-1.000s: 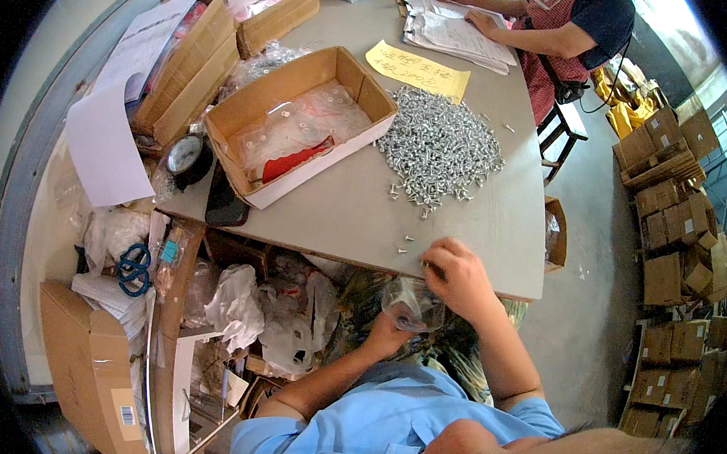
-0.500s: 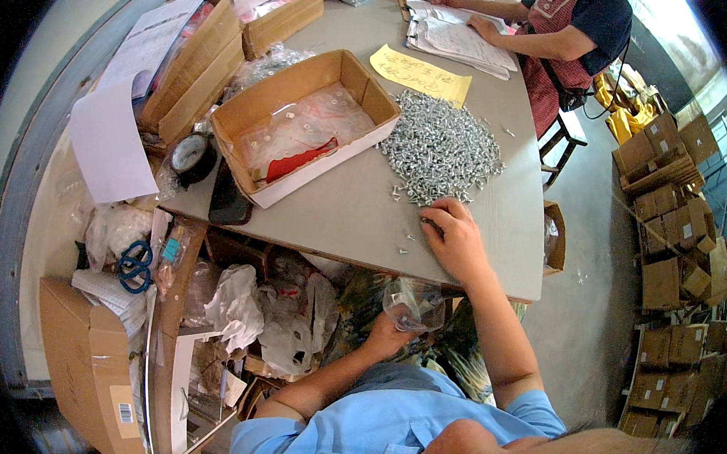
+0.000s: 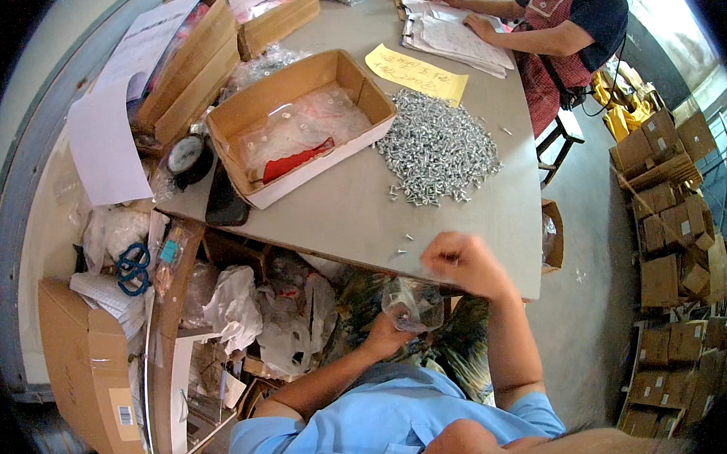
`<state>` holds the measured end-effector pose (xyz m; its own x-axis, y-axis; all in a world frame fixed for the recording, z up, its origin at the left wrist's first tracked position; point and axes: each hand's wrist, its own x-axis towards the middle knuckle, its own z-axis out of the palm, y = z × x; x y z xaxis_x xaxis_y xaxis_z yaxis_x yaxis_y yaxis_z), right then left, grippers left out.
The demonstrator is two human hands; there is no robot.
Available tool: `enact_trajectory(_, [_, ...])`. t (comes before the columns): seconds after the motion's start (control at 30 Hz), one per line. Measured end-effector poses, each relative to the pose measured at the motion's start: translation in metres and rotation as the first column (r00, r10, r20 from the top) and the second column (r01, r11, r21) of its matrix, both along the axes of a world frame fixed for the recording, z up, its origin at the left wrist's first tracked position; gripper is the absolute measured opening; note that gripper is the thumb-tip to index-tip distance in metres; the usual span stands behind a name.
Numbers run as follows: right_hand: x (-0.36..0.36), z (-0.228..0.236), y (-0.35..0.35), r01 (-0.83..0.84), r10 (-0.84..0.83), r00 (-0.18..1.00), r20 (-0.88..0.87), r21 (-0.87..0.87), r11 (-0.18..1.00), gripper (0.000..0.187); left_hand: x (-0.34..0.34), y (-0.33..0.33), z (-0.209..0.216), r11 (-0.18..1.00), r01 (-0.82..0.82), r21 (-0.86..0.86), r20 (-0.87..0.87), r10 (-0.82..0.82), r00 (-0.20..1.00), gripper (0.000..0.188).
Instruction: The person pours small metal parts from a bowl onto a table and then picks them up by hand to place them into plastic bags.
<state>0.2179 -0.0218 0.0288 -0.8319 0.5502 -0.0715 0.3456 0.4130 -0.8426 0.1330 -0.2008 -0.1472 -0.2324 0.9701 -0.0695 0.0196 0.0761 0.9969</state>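
A heap of small silver screws (image 3: 438, 146) lies on the grey table (image 3: 330, 221), with two loose ones near the front edge. Just below that edge my left hand (image 3: 385, 335) is closed on a clear plastic bag (image 3: 418, 305). My right hand (image 3: 470, 266), somewhat blurred, hovers above the table's front edge, close to the bag and apart from the heap. Its fingers are curled together; what lies in them is hidden. Left of the heap stands an open cardboard box (image 3: 302, 177) holding clear plastic bags and a red piece.
A yellow handwritten note (image 3: 415, 72) lies behind the heap. Across the table a person in a red apron (image 3: 563, 15) leans over papers (image 3: 452, 34). A tape roll (image 3: 187, 159) and dark phone-like slab (image 3: 226, 198) sit left. Cartons (image 3: 671, 283) are stacked at right.
My right hand has left the near edge of the screw heap and come back toward me and the bag, its fingers curled. My left hand stays in place with the bag.
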Motion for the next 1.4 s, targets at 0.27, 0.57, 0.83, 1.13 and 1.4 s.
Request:
enact_trajectory(0.27, [-0.031,-0.029,0.036,0.374,-0.341,0.927,-0.156,0.441,0.816,0.021,-0.005,0.0,0.012,0.997,0.045,-0.056,-0.061,-0.048,0.997,0.026])
enact_trajectory(0.57, [-0.021,-0.036,0.031,0.379,-0.385,0.917,-0.101,0.513,0.77,0.016,-0.004,0.001,0.014,0.998,0.042,-0.053,-0.078,-0.046,0.996,0.027])
enact_trajectory(0.83, [0.009,-0.019,-0.011,0.156,-0.158,0.987,-0.02,0.303,0.94,0.013,-0.003,-0.001,-0.001,0.999,0.027,-0.017,-0.083,-0.028,0.996,0.026])
enact_trajectory(1.13, [0.036,-0.025,-0.028,0.089,-0.106,0.979,-0.172,-0.104,0.991,0.009,-0.006,0.016,0.009,0.994,-0.002,-0.11,-0.14,-0.013,0.99,0.032])
enact_trajectory(1.4, [0.03,-0.021,-0.035,0.155,-0.135,0.963,-0.233,0.07,0.985,0.01,-0.018,0.012,0.002,0.991,0.091,-0.099,-0.264,-0.115,0.958,0.035])
